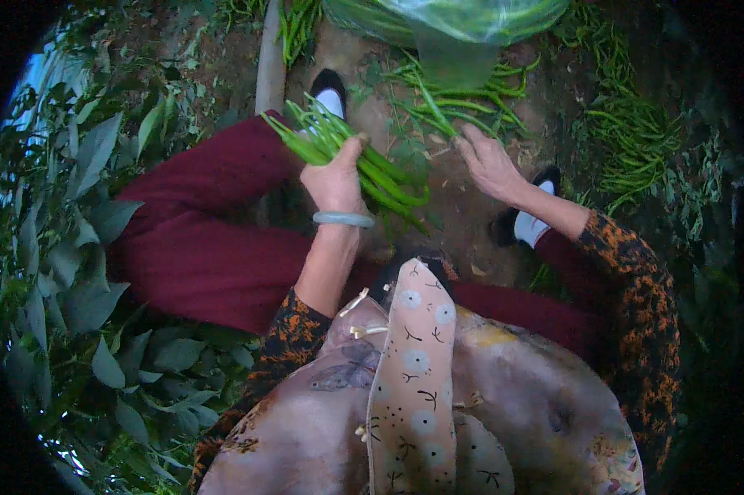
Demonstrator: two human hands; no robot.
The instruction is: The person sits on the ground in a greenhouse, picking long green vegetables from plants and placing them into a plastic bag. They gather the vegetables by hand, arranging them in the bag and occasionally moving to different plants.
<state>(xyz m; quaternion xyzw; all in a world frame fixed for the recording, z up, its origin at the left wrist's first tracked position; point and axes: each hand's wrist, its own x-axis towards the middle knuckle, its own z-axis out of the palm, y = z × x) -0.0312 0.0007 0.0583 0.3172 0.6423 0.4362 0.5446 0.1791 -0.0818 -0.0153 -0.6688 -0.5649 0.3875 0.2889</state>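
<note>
A bundle of long green chili peppers (384,176) is gripped in my left hand (335,179), stems fanning out past the thumb. My right hand (486,158) pinches one or more green peppers (434,105) just above the ground, its fingertips partly hidden. Loose peppers (496,93) lie on the soil right beyond that hand. At the top, a clear plastic bag (477,18) filled with green peppers bulges over the loose ones.
A larger heap of peppers (635,148) spreads on the right. More peppers (298,28) lie beside a pale pole (270,62) at the upper left. Leafy plants (100,297) crowd the left side. My shoes (329,83) rest on bare soil (363,59).
</note>
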